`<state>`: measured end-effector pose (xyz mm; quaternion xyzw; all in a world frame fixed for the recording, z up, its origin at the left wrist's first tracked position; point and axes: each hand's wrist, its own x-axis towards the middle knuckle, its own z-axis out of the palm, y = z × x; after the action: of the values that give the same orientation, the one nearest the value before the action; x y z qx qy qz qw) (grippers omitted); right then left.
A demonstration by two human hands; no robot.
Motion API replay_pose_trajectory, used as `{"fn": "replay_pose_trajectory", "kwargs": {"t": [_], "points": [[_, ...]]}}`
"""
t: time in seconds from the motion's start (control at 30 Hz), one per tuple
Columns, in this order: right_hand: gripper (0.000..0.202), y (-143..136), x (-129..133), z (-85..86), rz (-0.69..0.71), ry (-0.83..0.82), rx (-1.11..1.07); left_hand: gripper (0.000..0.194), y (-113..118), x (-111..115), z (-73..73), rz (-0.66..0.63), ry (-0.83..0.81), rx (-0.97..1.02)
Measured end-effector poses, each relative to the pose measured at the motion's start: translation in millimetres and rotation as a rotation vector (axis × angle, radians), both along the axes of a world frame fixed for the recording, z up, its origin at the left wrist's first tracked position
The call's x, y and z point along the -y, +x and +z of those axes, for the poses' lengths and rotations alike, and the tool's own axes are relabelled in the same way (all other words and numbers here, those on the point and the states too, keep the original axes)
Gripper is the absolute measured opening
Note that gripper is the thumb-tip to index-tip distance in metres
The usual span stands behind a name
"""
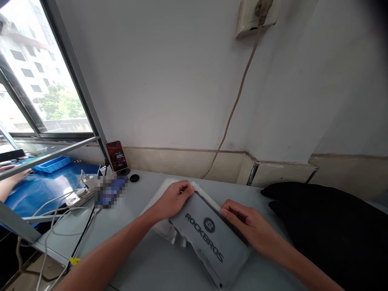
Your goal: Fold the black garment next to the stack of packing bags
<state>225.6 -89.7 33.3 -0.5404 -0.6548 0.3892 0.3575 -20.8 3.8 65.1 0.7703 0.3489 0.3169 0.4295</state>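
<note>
A flat grey plastic pouch (198, 234) printed "ROCKBROS" with a round logo lies tilted above the table (142, 262). My left hand (176, 198) pinches its upper left corner, thumb and fingers together. On the pouch's upper right edge, my right hand (247, 222) grips with thumb and curled fingers. A dark strip runs along the edge between the hands. Under the pouch and my left hand lies a pale, clear-looking plastic packet (154, 198), partly covered. What the pouch contains is hidden.
A phone (117, 155) stands upright on a holder at the back left, near a black round cap (134, 178). A power strip (80, 196) with cables lies left. Black cloth (318, 226) covers the right side. Beyond the metal frame, another person's hand (15, 176) and a blue tray (53, 163) show.
</note>
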Motion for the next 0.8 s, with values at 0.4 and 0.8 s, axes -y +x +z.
{"fn": "replay_pose_trajectory", "kwargs": {"t": [0.4,0.8], "points": [[0.035,10,-9,-9.7,-0.359,0.101,0.017,0.05,-7,-31,-23.0,0.213,0.091,0.01],[0.048,-9,9,16.5,0.195,-0.277,-0.326,0.047,9,5,-24.2,-0.07,-0.076,0.098]]}}
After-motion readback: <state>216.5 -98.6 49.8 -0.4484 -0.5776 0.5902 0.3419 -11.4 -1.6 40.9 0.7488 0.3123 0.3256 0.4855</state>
